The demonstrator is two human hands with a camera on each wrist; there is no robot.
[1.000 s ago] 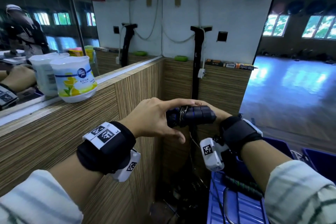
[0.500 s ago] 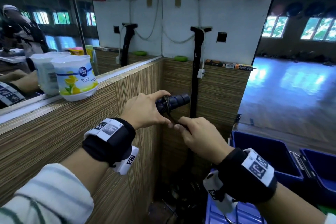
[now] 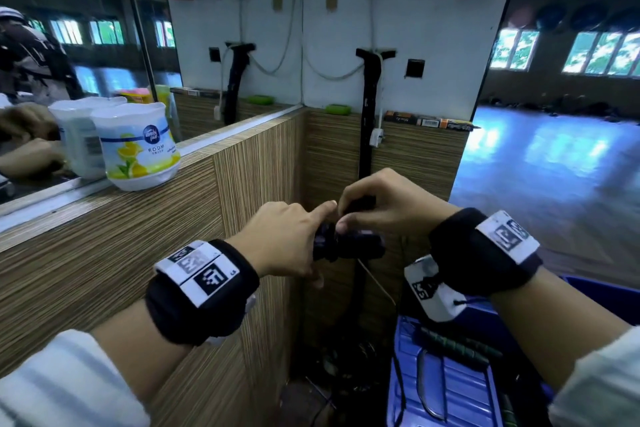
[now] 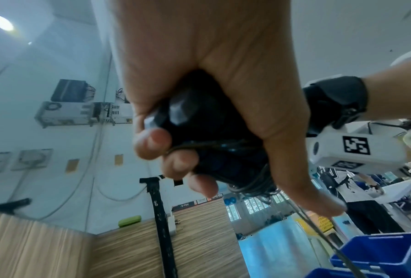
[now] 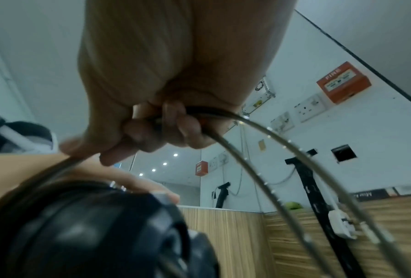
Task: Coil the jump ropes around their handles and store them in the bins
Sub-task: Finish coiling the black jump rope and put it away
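My left hand (image 3: pixel 294 239) grips the black jump rope handles (image 3: pixel 349 246) at chest height, index finger stretched along the top. The left wrist view shows its fingers (image 4: pixel 175 163) curled round the handles (image 4: pixel 199 120) with thin cord wound on them. My right hand (image 3: pixel 377 201) sits just above the handles and pinches the thin cord (image 5: pixel 225 143); in the right wrist view the cord loops out from the fingers (image 5: pixel 149 135) and down past the handles (image 5: pixel 99 231). A length of cord (image 3: pixel 377 282) hangs below. A blue bin (image 4: pixel 375 252) stands low at the right.
A wood-grain counter (image 3: pixel 173 225) with a mirror runs along the left and carries an air freshener tub (image 3: pixel 138 146). A black pole (image 3: pixel 367 114) stands in the corner ahead. A blue crate lid (image 3: pixel 450 388) with a green-banded rope handle (image 3: pixel 457 347) lies below my right arm.
My right hand has swung from under the handles up to above them, carrying the cord round. My left hand has kept hold of the handles, which sit slightly lower and more level.
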